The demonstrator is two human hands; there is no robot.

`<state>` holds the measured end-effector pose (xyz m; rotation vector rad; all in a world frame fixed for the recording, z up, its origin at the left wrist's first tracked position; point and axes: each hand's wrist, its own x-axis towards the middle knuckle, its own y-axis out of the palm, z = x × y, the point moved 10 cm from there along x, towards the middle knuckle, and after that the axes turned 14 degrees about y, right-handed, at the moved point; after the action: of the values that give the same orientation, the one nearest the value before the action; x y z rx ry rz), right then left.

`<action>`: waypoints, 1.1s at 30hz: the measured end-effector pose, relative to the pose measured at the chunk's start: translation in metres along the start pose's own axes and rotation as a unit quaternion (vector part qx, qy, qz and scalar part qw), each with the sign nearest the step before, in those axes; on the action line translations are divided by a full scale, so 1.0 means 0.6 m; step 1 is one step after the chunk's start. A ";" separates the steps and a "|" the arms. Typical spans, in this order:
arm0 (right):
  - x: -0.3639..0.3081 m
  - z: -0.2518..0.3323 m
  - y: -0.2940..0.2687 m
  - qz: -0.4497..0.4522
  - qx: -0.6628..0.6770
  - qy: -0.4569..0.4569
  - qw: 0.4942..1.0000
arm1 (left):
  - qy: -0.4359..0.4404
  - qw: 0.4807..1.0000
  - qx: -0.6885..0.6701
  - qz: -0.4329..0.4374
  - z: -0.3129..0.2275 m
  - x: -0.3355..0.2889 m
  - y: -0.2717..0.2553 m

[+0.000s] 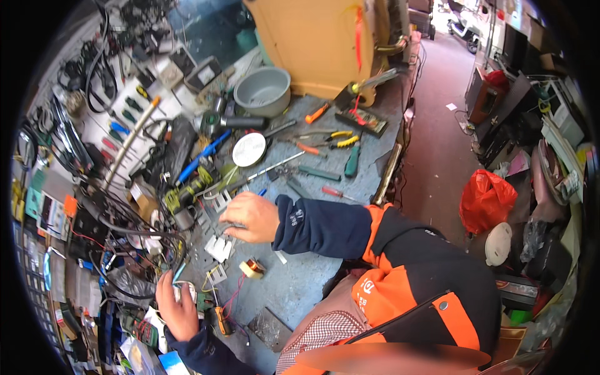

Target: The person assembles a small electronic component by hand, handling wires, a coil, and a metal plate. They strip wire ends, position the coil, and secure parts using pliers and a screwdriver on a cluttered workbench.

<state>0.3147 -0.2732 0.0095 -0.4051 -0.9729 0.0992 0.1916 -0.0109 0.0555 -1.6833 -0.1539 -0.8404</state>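
My right hand (251,217) reaches over the workbench with its fingers curled together above thin metal pieces (219,248). Whatever it may hold is hidden. Lower left, my left hand (177,307) has its fingers apart, close to a loop of pale wire (190,286) and black cables. Between the hands and my body lies a small coil (252,269) with copper-coloured winding and a cream frame, trailing red wires. An orange-handled screwdriver (221,320) rests near my left wrist. A flat dark metal plate (270,329) lies closest to me.
Pliers (343,139), screwdrivers and a green-handled tool (352,162) are spread at the back right. Behind them stand a grey basin (262,91) and an orange-tan panel (312,47). A yellow-green drill (187,193) and tangled cables crowd the left. A red bag (488,200) sits on the right.
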 end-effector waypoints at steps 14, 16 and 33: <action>0.045 -0.095 -0.384 -0.290 0.249 0.224 0.897 | -0.038 0.978 -0.126 -0.160 -0.258 -0.217 -0.097; 0.071 -0.208 -0.521 -0.435 0.178 0.245 0.848 | -0.034 0.982 -0.136 -0.124 -0.269 -0.249 -0.053; 0.176 -0.408 -0.657 -0.279 0.421 0.450 0.737 | -0.110 0.976 -0.148 -0.112 -0.251 -0.246 -0.012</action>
<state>0.5362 -0.6797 0.1199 0.6717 0.0260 -0.1989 0.0132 -0.0952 -0.0192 -2.0684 -0.3923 -0.8730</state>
